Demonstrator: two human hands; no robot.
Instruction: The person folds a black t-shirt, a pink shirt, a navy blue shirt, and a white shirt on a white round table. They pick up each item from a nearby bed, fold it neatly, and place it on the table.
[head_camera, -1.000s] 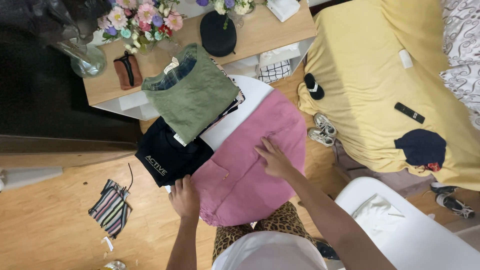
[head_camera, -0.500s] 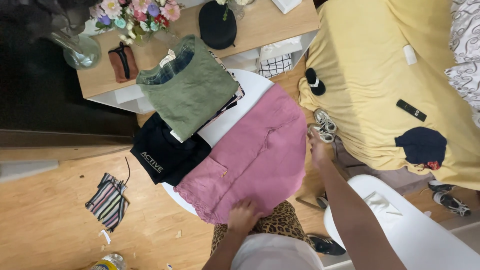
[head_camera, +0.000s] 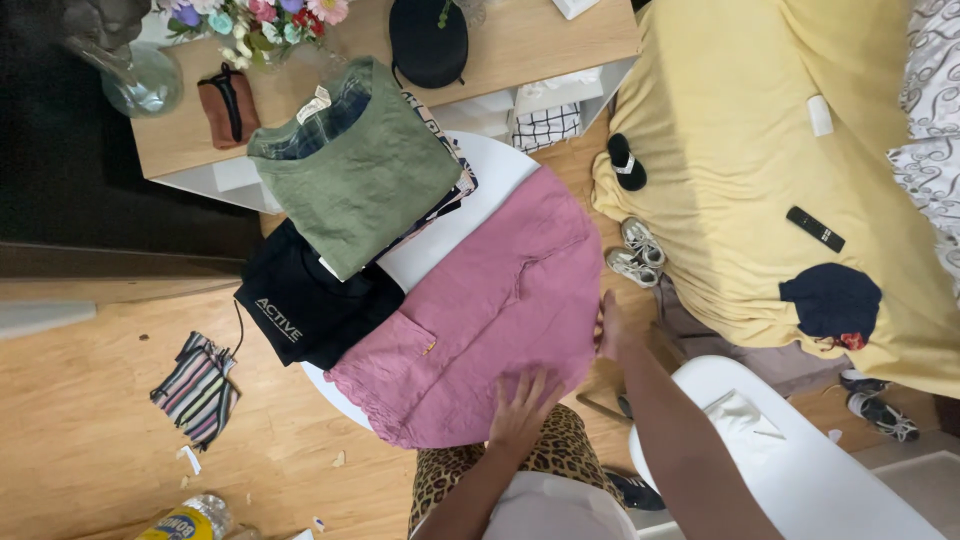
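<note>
Just pink garment (head_camera: 490, 310) under both hands (head_camera: 520, 405)

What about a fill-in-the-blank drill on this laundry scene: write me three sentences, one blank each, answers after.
1. The left hand lies flat on the ______ garment spread over the round white table.
2. The right hand touches that garment's edge on the side nearest the ______ bedspread.
3. The folded green top lies partly on a ______ garment with white lettering.

Missing words: pink; yellow; black
</note>
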